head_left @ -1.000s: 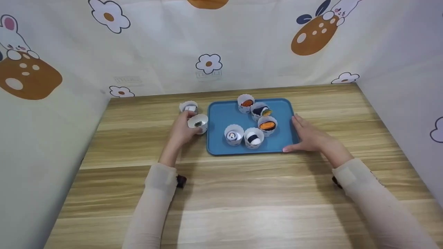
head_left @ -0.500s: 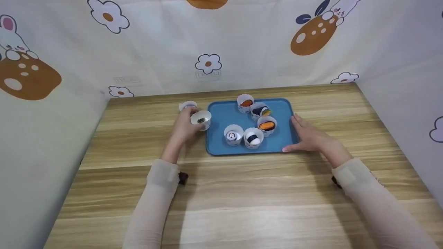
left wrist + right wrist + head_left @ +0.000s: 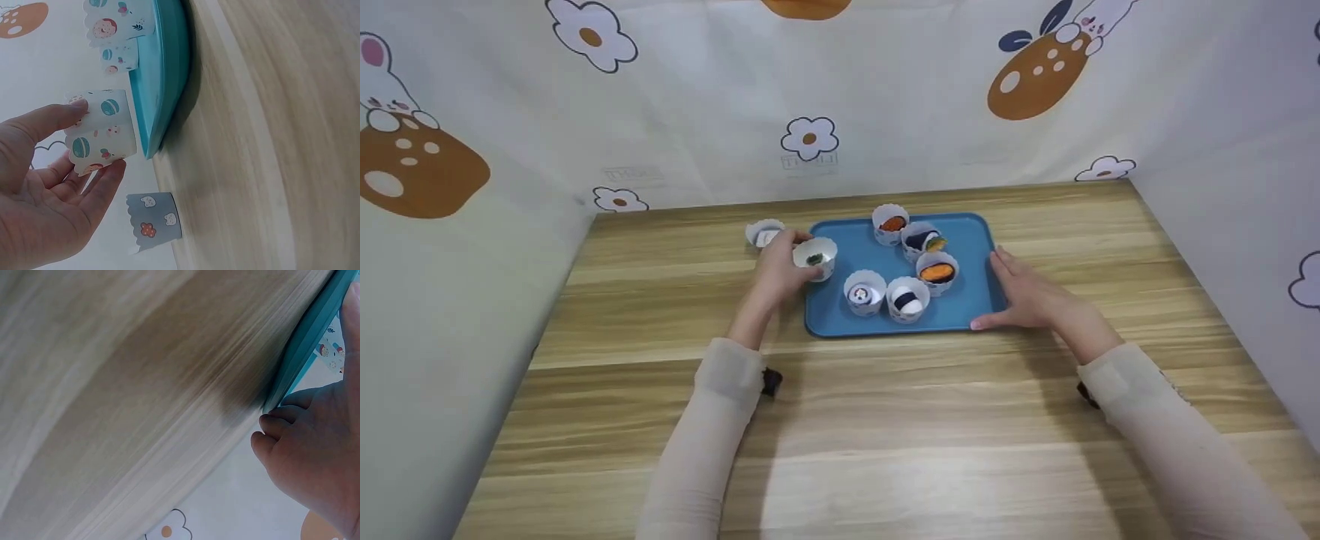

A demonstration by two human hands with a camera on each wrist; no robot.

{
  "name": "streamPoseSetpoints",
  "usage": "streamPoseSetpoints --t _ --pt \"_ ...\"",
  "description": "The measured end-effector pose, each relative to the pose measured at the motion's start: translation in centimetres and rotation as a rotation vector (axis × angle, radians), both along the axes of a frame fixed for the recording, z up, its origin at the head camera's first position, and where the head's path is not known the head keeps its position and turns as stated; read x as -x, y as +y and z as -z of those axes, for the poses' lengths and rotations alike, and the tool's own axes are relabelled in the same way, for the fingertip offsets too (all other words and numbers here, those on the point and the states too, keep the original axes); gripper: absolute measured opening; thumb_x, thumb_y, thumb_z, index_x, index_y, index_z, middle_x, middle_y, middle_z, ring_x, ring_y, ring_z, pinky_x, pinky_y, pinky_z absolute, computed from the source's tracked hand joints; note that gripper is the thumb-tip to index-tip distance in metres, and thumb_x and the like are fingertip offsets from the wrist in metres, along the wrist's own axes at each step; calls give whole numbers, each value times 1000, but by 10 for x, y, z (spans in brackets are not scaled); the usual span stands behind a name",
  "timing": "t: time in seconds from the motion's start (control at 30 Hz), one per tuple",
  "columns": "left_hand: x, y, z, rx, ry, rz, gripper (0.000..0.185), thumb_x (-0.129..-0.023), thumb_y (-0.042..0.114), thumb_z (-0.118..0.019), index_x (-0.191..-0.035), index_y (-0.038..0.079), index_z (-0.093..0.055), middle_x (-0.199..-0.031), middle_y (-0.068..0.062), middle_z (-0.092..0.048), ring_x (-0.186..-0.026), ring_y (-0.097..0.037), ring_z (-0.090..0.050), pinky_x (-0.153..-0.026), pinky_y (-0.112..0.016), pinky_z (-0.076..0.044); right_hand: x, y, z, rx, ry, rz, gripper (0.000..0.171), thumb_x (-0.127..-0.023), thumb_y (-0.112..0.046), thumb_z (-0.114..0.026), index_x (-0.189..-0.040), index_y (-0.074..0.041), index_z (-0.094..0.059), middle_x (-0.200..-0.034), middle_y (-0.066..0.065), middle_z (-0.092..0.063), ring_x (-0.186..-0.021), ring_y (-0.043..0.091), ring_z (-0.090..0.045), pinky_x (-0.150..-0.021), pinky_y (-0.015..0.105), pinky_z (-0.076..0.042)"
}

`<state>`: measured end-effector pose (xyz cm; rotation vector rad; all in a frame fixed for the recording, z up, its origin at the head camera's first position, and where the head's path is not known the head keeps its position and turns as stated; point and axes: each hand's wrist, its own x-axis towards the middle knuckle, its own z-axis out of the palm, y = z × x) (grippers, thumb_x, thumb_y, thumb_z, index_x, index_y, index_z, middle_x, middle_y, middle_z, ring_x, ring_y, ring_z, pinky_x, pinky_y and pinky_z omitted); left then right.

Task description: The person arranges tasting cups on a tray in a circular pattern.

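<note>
At the nine o'clock rim of the blue tray (image 3: 840,319), the left hand (image 3: 777,276) holds a paper cup (image 3: 815,257) raised over the tray's edge. Its thumb and fingers (image 3: 102,183) are curled round the cup's wall, a pinch that keeps the mouth upward so the small dark-green piece inside stays put. Across at three o'clock, the right hand (image 3: 1030,298) lies flat against the tray's side, fingers straight and together with the thumb along the near corner, apparently bracing the tray so it cannot slide on the bench (image 3: 885,420). Five filled cups already stand on the tray, among them one with an orange topping (image 3: 937,271) and one with a dark band over white (image 3: 908,298). One more cup (image 3: 763,233) stands on the bench at about ten o'clock of the tray, just beyond the left hand.
</note>
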<state>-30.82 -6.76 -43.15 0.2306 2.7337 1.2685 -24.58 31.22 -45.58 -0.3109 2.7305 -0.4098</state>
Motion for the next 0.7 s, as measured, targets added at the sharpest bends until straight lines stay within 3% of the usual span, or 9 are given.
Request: streamPoseSetpoints --t 0.37,0.7 --pt "-1 13 4 22 -5 34 52 -86 11 -76 -133 4 -53 -139 -17 -55 -128 -30 -52 -113 -43 -40 0 0 0 2 -8 5 133 -74 -74 -70 -157 5 -2 -165 26 4 -153 47 -3 -123 58 -12" --pt "1 22 8 54 34 65 53 -83 13 -77 -130 1 -55 -136 -19 -59 -126 -32 -54 -112 -43 -39 1 2 2 2 14 -12 133 -73 -73 -71 -157 6 -4 -166 27 1 -153 46 -5 -123 59 -13"
